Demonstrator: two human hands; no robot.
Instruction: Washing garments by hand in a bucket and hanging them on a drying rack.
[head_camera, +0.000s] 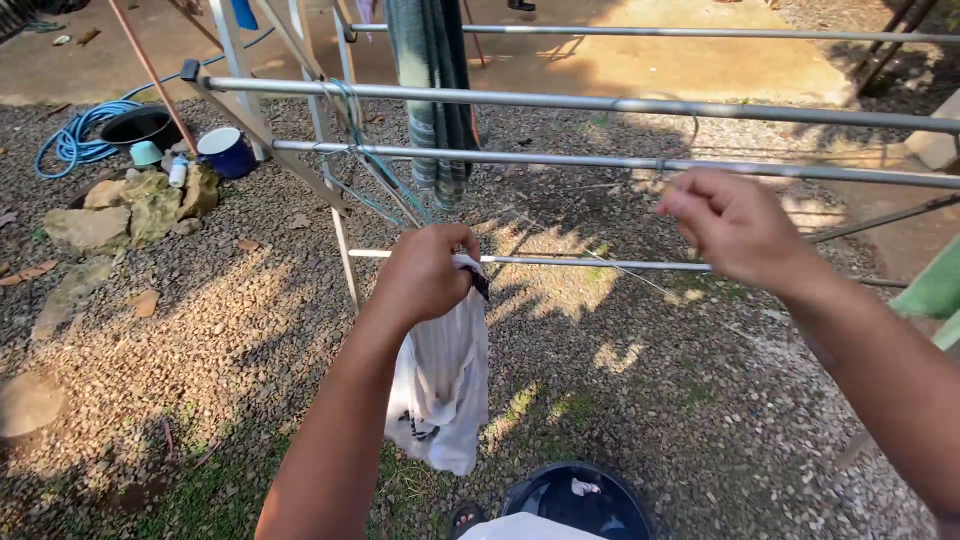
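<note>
My left hand (425, 272) grips the top of a white cloth with dark trim (443, 380), which hangs down in front of a metal drying rack (600, 103). My right hand (735, 225) is raised to the right near the rack's middle rail, fingers pinched together on what looks like a thin string; I cannot tell if it holds anything. A green striped towel (432, 90) hangs over the upper rails, behind and above my left hand.
A dark bucket with laundry (580, 500) stands on the gravel below me. At the left lie rocks (130, 205), a blue-and-white bowl (226, 150), a black basin (140, 126) and a coiled blue hose (75, 135). A green cloth (935, 290) shows at the right edge.
</note>
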